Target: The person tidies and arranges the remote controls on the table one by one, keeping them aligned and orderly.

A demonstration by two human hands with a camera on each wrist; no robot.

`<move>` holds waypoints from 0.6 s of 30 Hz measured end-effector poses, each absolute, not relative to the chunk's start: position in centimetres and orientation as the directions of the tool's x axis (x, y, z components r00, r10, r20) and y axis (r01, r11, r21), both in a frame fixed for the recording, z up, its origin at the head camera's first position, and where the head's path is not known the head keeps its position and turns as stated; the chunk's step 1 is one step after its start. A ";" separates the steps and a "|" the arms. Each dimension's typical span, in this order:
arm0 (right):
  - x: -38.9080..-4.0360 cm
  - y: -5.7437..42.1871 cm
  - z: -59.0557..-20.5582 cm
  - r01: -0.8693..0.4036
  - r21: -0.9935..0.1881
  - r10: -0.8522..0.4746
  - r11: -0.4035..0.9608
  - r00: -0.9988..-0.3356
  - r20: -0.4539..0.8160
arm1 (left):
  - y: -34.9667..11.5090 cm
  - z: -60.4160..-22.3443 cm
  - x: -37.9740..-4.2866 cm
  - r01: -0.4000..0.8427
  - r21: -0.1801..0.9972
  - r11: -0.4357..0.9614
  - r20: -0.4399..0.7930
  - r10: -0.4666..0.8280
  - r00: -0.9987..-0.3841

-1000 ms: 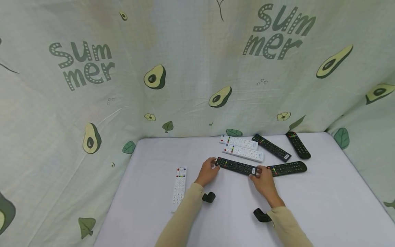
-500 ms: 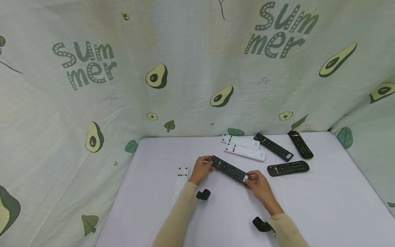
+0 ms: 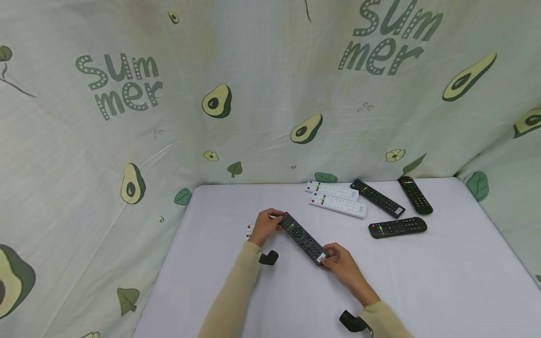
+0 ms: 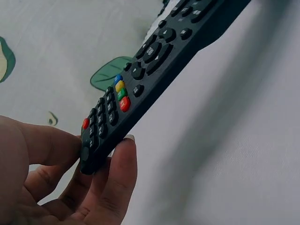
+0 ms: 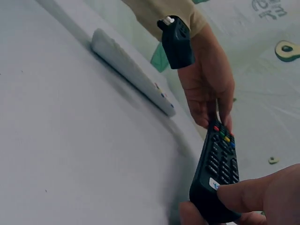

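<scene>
Both hands hold one black remote control (image 3: 303, 238), which slants from upper left to lower right in the head view. My left hand (image 3: 265, 227) pinches the far end, beside the red button. At the near end, my right hand (image 3: 343, 265) grips it, with the thumb by a white label. The left wrist view shows the remote (image 4: 136, 84) tilted above the white tabletop, its coloured buttons facing up. A white remote (image 3: 249, 229) lies on the table, mostly hidden behind the left hand and sleeve; more of this white remote (image 5: 131, 70) shows in the right wrist view.
At the back of the table lie two white remotes (image 3: 338, 205) side by side. To their right are three black remotes (image 3: 398, 227), set apart at different angles. A printed cloth (image 3: 253, 94) hangs behind the table's back edge (image 3: 245, 184).
The held black remote has moved left and nearer to me, turning so its labelled end points more toward me. My left hand now covers more of the white remote.
</scene>
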State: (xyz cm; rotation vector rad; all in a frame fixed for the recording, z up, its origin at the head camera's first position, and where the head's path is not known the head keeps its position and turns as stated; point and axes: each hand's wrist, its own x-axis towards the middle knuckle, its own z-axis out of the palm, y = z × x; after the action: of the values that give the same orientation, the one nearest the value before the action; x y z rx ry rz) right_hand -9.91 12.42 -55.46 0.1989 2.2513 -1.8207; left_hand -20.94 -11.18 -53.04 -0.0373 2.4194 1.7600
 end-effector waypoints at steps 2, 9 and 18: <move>-9.6 11.7 -55.5 0.249 -0.947 -0.067 0.205 -0.961 -0.267 | -11.6 -53.0 -21.0 -0.110 0.940 0.324 -0.139 0.067 -0.988; -8.7 9.6 -55.8 0.202 -0.962 -0.170 0.185 -0.957 -0.234 | -12.8 -52.7 -21.1 -0.112 0.909 0.402 -0.157 0.082 -0.984; -8.2 7.5 -56.3 0.132 -0.978 -0.261 0.160 -0.950 -0.171 | -14.0 -52.5 -21.0 -0.124 0.884 0.450 -0.179 0.082 -0.980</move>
State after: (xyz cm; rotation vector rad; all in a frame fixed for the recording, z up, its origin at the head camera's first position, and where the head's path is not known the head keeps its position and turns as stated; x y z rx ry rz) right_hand -8.24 7.52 -56.32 -0.1243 2.1412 -1.8562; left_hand -21.01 -13.95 -52.51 -0.0366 2.5028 1.5514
